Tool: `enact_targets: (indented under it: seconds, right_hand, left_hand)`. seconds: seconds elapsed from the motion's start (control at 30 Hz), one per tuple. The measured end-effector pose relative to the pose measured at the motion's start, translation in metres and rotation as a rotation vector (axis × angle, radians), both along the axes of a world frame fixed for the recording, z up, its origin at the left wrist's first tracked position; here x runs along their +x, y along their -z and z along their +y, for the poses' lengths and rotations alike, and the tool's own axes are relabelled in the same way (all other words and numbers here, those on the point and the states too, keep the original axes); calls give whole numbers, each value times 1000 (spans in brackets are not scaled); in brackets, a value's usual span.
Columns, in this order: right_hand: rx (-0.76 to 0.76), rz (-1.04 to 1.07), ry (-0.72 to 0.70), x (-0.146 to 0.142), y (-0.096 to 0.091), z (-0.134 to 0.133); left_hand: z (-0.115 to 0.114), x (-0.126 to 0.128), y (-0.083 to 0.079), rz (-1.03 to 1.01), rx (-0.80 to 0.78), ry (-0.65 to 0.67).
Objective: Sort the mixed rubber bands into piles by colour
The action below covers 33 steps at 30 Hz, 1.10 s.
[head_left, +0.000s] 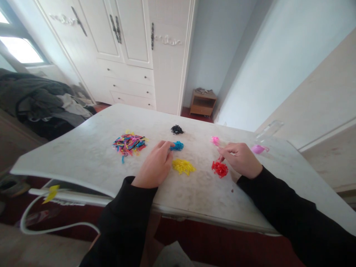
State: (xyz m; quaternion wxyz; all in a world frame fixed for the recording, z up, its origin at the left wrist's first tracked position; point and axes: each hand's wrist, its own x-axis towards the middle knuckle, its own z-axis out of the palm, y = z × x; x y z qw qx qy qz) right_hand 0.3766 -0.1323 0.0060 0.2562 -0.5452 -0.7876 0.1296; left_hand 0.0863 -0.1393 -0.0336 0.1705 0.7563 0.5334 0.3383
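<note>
My left hand [157, 163] rests at the left side of a small blue pile of what look like rubber bands [178, 145], its bent fingers together and the fingertips touching the pile. A yellow pile [183, 167] lies just right of this hand, and a mixed-colour pile [130, 144] spreads to its left. Between a small pink pile [215, 140] and a red pile [220, 169], my right hand [241, 159] is held in a pinch. Whatever sits in that pinch is too small to make out. Farther back lies a black pile [177, 129].
A clear plastic container [269, 130] and a pink pouch-like object [259, 149] lie at the right back of the white table [200, 200]. Beyond stand a white wardrobe [130, 48] and a small wooden cabinet [203, 104]. Clothes [44, 104] are heaped at left.
</note>
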Motion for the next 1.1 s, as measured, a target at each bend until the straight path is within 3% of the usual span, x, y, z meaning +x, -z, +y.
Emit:
enact_targets:
  seconds: [1.1]
  right_hand:
    - [-7, -173, 19, -2, 4, 0]
  left_hand:
    - [-1, 0, 2, 18, 7, 22]
